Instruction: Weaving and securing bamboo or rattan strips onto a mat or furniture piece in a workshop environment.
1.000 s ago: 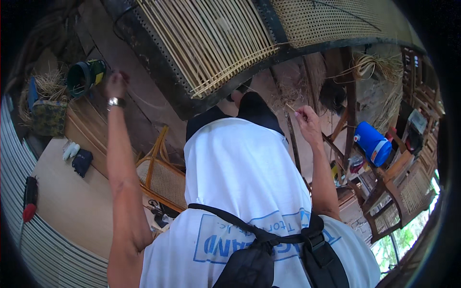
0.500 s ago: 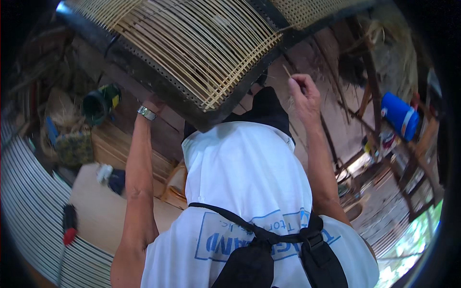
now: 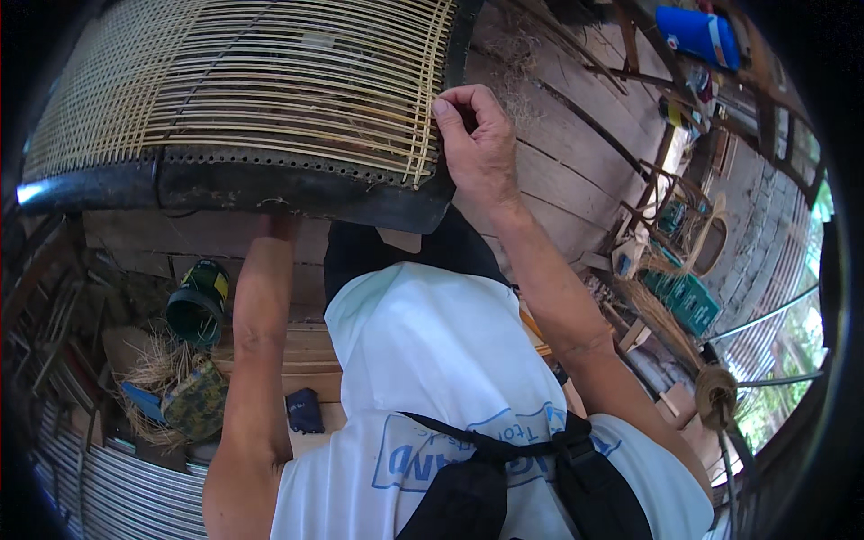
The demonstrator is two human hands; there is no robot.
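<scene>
A dark frame [image 3: 297,193] with a row of small holes along its edge bears a panel of pale cane weaving [image 3: 297,99]. Long parallel strands cross it, with a tighter open lattice at the left and a narrow woven band at the right end. At that band my right hand [image 3: 480,144] is closed, thumb and forefinger pinched at the edge; the thin cane strand in this pinch barely shows. My left forearm [image 3: 259,306] reaches beneath the frame, which hides the left hand and its fingers.
Behind my left forearm stands a dark green bucket [image 3: 196,301], beside dry fibres and a camouflage-patterned cloth [image 3: 196,402]. A blue cooler [image 3: 697,36] is at the far right. A green crate [image 3: 688,301] and a fibre bundle [image 3: 661,315] lie right of my right arm.
My right hand, apart from the panel before with a strand in its pinch, now meets the panel's right edge. My view has turned; my left hand has slipped out of sight under the frame.
</scene>
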